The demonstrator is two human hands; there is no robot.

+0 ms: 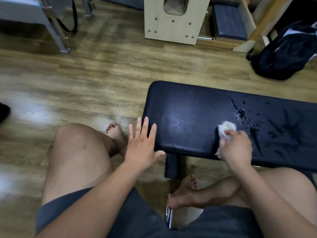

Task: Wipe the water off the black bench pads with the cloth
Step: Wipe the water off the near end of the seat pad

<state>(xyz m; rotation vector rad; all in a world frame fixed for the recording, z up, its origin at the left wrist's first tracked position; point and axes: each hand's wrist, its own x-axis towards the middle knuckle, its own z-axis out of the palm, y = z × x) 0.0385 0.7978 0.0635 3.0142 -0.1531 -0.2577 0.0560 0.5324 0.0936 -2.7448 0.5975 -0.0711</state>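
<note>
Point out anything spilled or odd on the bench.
Water lies in drops and streaks on the right part of the black pad, just beyond the cloth in the right hand. Left part looks dry.

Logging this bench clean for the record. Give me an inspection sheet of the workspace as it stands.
Surface: black bench pad, left part looks dry with a dull sheen; wood-look floor around it.
Job's things: water in drops and streaks on the pad's right part, not yet wiped; white cloth bunched on the pad just left of it.
Clutter: dark backpack on the floor beyond the pad.
Grippers: right hand closed on the cloth; left hand open, fingers spread at the pad's left end.
Cables: nothing seen.
Surroundings: pale wooden box with studs, grey metal frame, navy cushion in a wooden frame.
</note>
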